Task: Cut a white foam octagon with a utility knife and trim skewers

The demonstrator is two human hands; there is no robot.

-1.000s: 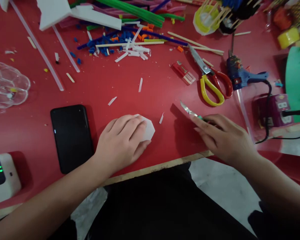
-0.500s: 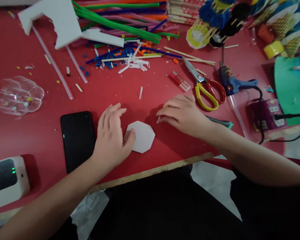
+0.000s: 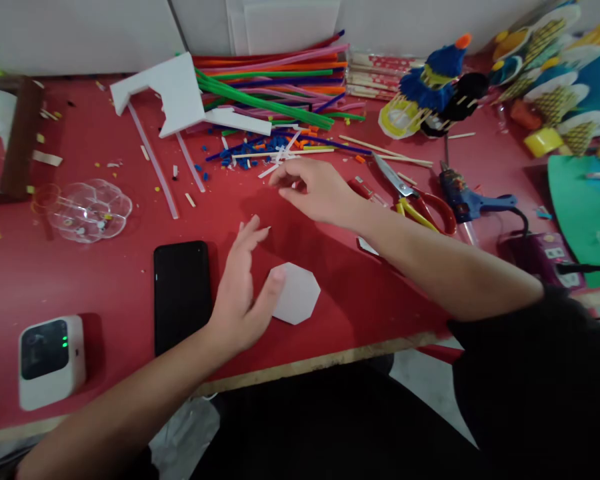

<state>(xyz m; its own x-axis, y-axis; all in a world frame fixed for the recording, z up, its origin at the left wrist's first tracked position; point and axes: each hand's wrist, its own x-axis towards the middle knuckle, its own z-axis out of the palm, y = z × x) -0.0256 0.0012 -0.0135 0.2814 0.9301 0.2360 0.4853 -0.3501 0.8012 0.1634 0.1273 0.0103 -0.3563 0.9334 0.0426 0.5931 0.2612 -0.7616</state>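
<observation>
Near the worktop's front edge [image 3: 330, 362], a white octagon [image 3: 300, 297] is being overlapped by the thumb of the open left hand [image 3: 237, 300]; the right hand [image 3: 316, 192] is being held curled, contents unclear. Slippage is being risked by stray brushes.

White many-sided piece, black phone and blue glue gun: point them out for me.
White many-sided piece [image 3: 300, 294]: head view, middle of its flat upper face.
Black phone [image 3: 181, 293]: head view, middle of its upper face.
Blue glue gun [image 3: 472, 208]: head view, where handle meets body.

The left hand [image 3: 243, 293] hides part of the white piece [image 3: 300, 293] — the green sheet [image 3: 587, 217] runs off the right edge.
</observation>
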